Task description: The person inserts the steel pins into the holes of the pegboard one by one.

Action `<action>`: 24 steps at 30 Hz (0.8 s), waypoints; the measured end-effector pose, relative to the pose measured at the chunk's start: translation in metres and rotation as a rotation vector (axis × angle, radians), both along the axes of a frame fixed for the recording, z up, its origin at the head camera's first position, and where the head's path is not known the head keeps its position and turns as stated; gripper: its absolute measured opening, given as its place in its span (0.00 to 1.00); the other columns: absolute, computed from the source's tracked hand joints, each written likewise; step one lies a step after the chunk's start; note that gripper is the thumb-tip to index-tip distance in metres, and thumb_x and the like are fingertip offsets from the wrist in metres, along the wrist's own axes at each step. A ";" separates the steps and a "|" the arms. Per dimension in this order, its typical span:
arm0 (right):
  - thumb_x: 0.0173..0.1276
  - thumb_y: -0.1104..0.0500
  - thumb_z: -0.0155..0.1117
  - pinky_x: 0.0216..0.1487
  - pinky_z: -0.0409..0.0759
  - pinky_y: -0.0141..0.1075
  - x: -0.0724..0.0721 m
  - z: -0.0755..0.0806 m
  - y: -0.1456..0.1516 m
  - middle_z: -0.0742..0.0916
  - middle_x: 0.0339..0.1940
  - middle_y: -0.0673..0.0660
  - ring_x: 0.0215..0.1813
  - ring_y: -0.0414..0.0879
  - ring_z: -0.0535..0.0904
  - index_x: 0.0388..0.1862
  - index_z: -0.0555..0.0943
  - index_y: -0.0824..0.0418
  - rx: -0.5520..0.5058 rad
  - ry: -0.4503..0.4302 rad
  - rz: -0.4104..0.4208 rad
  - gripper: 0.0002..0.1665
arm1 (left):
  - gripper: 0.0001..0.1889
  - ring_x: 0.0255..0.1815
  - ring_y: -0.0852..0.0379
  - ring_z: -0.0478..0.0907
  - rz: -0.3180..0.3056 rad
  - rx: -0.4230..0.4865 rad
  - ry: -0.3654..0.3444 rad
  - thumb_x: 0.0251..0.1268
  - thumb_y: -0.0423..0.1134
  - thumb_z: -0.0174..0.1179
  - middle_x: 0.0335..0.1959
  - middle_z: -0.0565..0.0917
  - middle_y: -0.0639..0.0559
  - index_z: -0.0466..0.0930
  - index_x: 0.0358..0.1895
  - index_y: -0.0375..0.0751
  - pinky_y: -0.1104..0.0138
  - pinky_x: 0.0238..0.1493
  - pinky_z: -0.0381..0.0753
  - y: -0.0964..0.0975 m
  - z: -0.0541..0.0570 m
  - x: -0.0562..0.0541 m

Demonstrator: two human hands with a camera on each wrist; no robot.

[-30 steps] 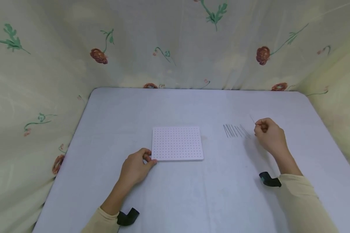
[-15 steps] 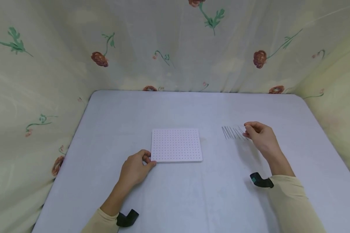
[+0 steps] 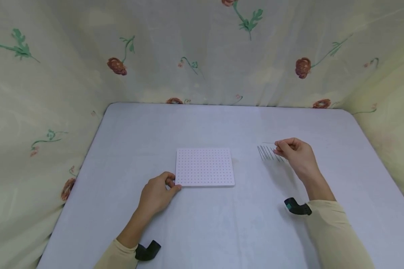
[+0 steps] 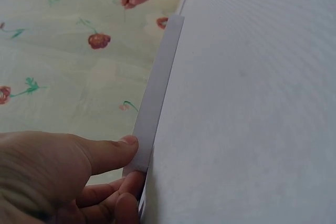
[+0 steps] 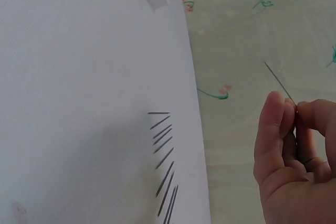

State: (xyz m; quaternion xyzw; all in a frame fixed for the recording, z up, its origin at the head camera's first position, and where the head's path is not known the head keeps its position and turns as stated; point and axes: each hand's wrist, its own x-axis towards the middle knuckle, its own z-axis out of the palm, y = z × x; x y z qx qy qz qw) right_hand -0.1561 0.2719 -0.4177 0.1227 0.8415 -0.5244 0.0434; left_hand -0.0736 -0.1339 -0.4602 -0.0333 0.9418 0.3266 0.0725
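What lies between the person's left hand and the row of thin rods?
In the head view, the white dotted board, then white tabletop, lie between the left hand and the thin rods.

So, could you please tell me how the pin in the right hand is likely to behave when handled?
The pin is probably stiff, since it juts straight from the right hand without sagging. It seems light, held by just a fingertip pinch. Being so thin, it could roll or slip if pushed on the table.
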 end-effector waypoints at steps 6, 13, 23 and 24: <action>0.80 0.49 0.56 0.49 0.82 0.22 -0.002 0.008 -0.015 0.84 0.43 0.43 0.40 0.31 0.84 0.50 0.76 0.57 -0.027 0.077 -0.035 0.12 | 0.19 0.26 0.57 0.72 0.000 0.002 0.013 0.63 0.44 0.72 0.33 0.85 0.53 0.83 0.53 0.37 0.67 0.26 0.68 0.000 -0.001 0.001; 0.80 0.49 0.55 0.46 0.81 0.20 -0.006 0.017 -0.033 0.85 0.52 0.54 0.41 0.31 0.84 0.53 0.75 0.62 0.062 0.170 0.002 0.17 | 0.19 0.26 0.57 0.73 -0.004 0.004 0.015 0.64 0.44 0.71 0.34 0.85 0.53 0.83 0.54 0.37 0.67 0.27 0.69 -0.001 -0.001 -0.001; 0.81 0.56 0.55 0.45 0.82 0.21 -0.007 0.021 -0.063 0.86 0.56 0.67 0.39 0.28 0.84 0.53 0.73 0.68 0.121 0.220 0.143 0.15 | 0.19 0.25 0.57 0.73 -0.002 0.024 0.010 0.64 0.43 0.71 0.33 0.85 0.53 0.83 0.53 0.37 0.67 0.25 0.68 -0.003 -0.001 -0.002; 0.81 0.56 0.55 0.45 0.82 0.20 -0.007 0.021 -0.067 0.87 0.54 0.66 0.39 0.28 0.84 0.53 0.74 0.68 0.147 0.229 0.145 0.15 | 0.19 0.25 0.57 0.73 -0.001 0.024 0.011 0.64 0.43 0.71 0.33 0.85 0.53 0.83 0.53 0.37 0.67 0.25 0.68 -0.003 -0.002 -0.002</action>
